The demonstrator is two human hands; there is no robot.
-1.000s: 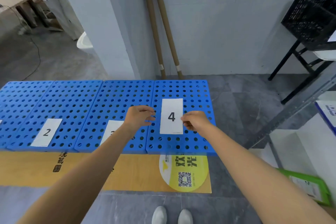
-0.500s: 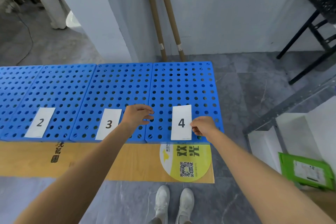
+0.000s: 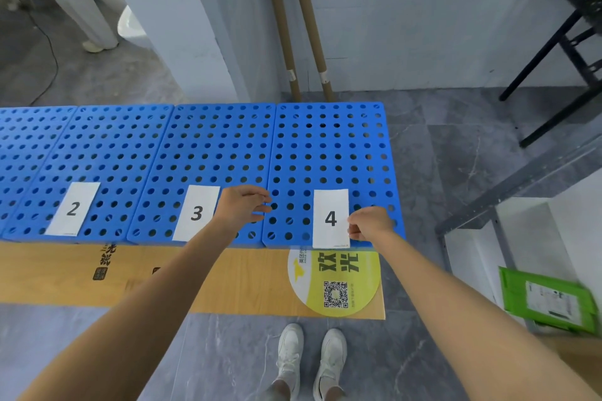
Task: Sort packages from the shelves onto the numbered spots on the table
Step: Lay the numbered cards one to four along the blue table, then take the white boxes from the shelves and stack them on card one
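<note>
A blue perforated table (image 3: pixel 325 146) carries white number cards along its near edge: card 2 (image 3: pixel 73 208), card 3 (image 3: pixel 196 212) and card 4 (image 3: pixel 330 217). My right hand (image 3: pixel 369 224) pinches the right edge of card 4, which lies flat at the table's front edge. My left hand (image 3: pixel 242 205) hovers between card 3 and card 4 with fingers loosely curled, holding nothing. A green package (image 3: pixel 547 301) with a white label lies on a shelf at the lower right.
A grey metal shelf frame (image 3: pixel 508 192) stands to the right. Two cardboard tubes (image 3: pixel 293 26) lean on the wall behind the table. A black stand (image 3: pixel 560 52) is at the upper right. A wooden board with a yellow sticker (image 3: pixel 335 283) lies below the table edge.
Card 4 has slid toward the table's front edge, held by my right hand. My left hand let go of the card and moved left. The view tilted down.
</note>
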